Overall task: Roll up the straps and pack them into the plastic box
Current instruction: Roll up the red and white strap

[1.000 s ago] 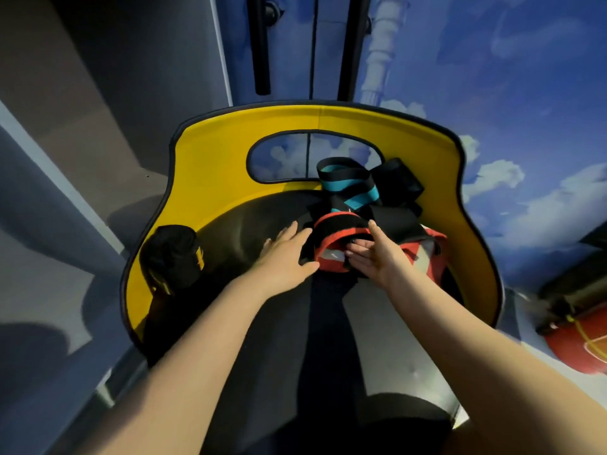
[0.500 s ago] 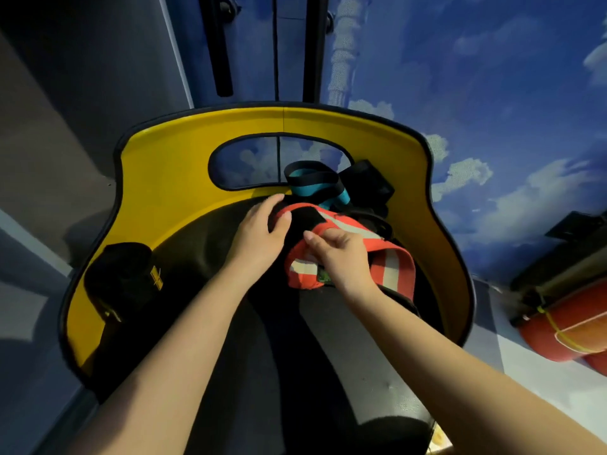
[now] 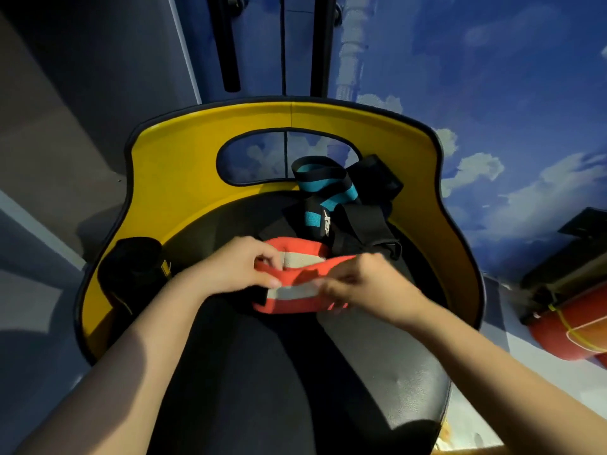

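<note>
A red strap with a pale grey stripe (image 3: 295, 292) is held just above the black seat of a yellow-backed chair (image 3: 184, 178). My left hand (image 3: 236, 267) pinches the strap's left end and my right hand (image 3: 364, 284) pinches its right part, with the strap folded between them. Behind it lie a black and teal strap (image 3: 323, 188) and a black strap (image 3: 364, 224), tangled against the chair back. A rolled black strap (image 3: 131, 270) stands at the seat's left edge. No plastic box is in view.
The yellow chair back curves round the seat on three sides, with an oval cut-out (image 3: 285, 156). A red cylinder with a yellow cord (image 3: 571, 333) lies on the floor to the right. A dark box (image 3: 571, 257) sits beyond it. The black seat cushion (image 3: 377, 372) extends toward me.
Both hands have pulled the red strap nearer to me, away from the black straps. The hands have moved from pressing on the pile to pinching the strap's two ends.
</note>
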### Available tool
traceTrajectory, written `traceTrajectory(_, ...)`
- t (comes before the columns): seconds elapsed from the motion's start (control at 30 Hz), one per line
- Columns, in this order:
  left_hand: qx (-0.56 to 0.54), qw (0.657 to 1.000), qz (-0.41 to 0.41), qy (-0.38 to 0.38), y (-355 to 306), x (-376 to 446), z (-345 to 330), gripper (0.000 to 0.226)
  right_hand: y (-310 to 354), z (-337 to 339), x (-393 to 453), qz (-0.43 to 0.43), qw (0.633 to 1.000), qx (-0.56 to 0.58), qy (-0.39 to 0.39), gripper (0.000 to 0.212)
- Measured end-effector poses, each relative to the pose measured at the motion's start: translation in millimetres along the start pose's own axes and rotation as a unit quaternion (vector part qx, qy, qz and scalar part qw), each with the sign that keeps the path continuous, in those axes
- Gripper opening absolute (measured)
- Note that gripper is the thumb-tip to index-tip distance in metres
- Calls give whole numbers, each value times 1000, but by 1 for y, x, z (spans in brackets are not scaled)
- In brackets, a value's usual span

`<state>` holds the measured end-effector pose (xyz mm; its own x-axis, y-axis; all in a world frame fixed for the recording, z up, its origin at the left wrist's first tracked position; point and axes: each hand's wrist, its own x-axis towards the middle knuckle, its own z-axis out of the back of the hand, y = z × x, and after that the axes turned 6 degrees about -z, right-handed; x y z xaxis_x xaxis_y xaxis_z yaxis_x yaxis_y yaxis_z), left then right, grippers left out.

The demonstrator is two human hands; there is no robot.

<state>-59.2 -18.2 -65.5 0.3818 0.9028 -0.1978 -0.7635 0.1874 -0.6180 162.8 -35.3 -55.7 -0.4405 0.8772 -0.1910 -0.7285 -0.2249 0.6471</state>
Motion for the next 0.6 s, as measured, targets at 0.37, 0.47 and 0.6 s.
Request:
traceTrajectory(0.37,211,971,-9,109,49,-25,2,32,-66,-1,56,17,976,-203,-73,60)
traceTrajectory(0.47,267,960,8,87,64,-23,8,22,-65,-13,65,13,957,-288,3,63)
traceTrajectory(0.6,290,952,29,94,66,-21,20,46,-63,-13,66,24,960,-274,-47,46)
